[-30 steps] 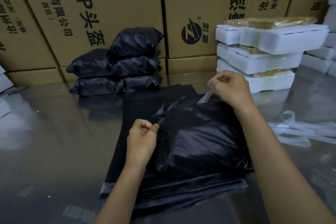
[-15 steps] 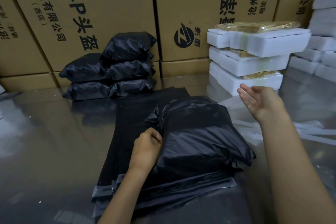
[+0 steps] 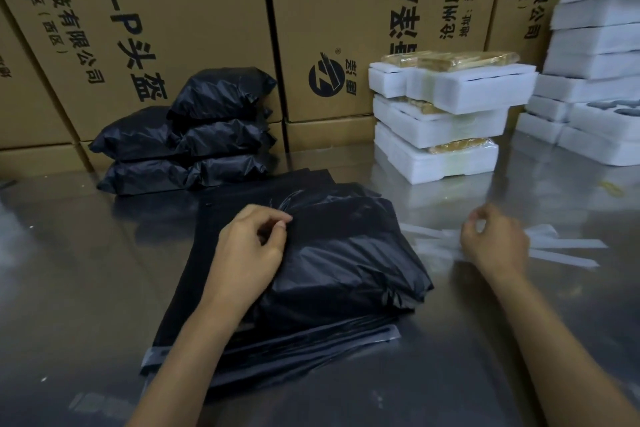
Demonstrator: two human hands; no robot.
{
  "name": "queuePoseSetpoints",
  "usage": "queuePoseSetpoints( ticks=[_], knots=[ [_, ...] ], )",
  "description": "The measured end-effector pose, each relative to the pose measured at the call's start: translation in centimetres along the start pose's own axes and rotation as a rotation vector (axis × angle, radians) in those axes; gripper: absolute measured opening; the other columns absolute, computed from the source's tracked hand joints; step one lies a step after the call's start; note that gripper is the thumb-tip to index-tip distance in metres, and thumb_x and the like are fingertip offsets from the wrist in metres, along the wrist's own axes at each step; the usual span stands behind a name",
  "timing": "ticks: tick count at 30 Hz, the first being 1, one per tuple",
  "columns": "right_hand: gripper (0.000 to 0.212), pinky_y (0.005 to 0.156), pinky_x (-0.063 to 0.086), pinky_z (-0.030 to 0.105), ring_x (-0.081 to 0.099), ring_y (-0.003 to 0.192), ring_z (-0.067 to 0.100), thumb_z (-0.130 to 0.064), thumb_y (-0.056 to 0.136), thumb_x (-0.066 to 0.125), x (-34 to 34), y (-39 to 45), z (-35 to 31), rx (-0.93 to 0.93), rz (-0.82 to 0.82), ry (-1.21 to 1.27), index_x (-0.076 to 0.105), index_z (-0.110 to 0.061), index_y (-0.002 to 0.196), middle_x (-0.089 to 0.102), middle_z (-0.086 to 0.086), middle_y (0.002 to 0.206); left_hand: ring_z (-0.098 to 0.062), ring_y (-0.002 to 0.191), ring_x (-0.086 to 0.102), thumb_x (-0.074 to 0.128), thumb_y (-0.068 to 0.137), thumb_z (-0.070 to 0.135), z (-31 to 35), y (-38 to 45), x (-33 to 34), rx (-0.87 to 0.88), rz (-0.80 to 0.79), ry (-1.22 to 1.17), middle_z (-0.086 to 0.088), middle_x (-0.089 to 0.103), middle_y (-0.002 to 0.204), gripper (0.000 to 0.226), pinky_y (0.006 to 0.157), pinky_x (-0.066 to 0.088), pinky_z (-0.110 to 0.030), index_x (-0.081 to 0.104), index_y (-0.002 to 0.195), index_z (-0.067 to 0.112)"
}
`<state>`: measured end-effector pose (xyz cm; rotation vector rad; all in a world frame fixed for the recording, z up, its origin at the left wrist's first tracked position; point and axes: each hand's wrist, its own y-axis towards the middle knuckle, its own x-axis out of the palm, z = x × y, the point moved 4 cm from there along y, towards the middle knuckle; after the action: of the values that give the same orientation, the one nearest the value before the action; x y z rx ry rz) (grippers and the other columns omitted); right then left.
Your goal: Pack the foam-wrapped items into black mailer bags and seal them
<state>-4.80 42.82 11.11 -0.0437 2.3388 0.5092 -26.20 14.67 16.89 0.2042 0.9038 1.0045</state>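
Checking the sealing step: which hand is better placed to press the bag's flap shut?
Left. The left hand already rests on the filled mailer bag at its flap end; the right hand is off it, over the liner strips.

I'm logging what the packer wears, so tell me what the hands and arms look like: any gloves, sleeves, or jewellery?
Both are bare. The left hand and right hand wear no gloves, and no rings, watch or wristband show. Both forearms are uncovered, with no sleeve in view.

Filled black bag laid on flat mailers, left hand rested on its left edge, right hand curled over strips beside it, foam packs stacked behind
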Motion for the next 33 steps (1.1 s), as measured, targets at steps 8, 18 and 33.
queuePoseSetpoints(
  ticks=[8, 18, 33],
  knots=[
    [0.08, 0.1, 0.035, 0.006, 0.039, 0.118, -0.021, 0.015, 0.091, 0.049, 3.4, -4.0, -7.4, -0.484, -0.541, 0.471, 0.03, -0.029, 0.156, 0.035, -0.015, 0.148, -0.001, 0.143, 0.027, 0.047, 0.103, 0.031, 5.6, 1.2, 6.2, 0.166, -0.382, 0.176, 0.014, 0.041, 0.153, 0.039, 0.111, 0.015, -0.013, 0.053, 0.142, 0.026],
    [0.016, 0.084, 0.055, 0.043, 0.068, 0.087, 0.025, -0.005, 0.091, 0.061, 5.0, -2.5, -6.4, -0.265, -0.462, 0.362, 0.071, -0.016, 0.086, 0.074, 0.008, 0.088, -0.001, 0.15, 0.001, 0.023, 0.105, 0.049, 5.0, 1.2, 9.6, 0.184, -0.525, 0.33, 0.019, 0.015, 0.162, 0.044, 0.123, -0.003, -0.037, 0.036, 0.147, 0.048],
    [0.021, 0.086, 0.048, 0.036, 0.064, 0.101, 0.037, -0.01, 0.091, 0.057, -0.8, 1.0, -0.9, 0.195, 0.059, 0.31, 0.076, -0.007, 0.101, 0.075, 0.014, 0.098, -0.015, 0.143, 0.02, 0.034, 0.1, 0.051, 6.4, 2.0, 10.0, 0.173, -0.543, 0.464, 0.012, 0.024, 0.157, 0.034, 0.116, 0.01, -0.046, 0.063, 0.119, 0.046]
  ],
)
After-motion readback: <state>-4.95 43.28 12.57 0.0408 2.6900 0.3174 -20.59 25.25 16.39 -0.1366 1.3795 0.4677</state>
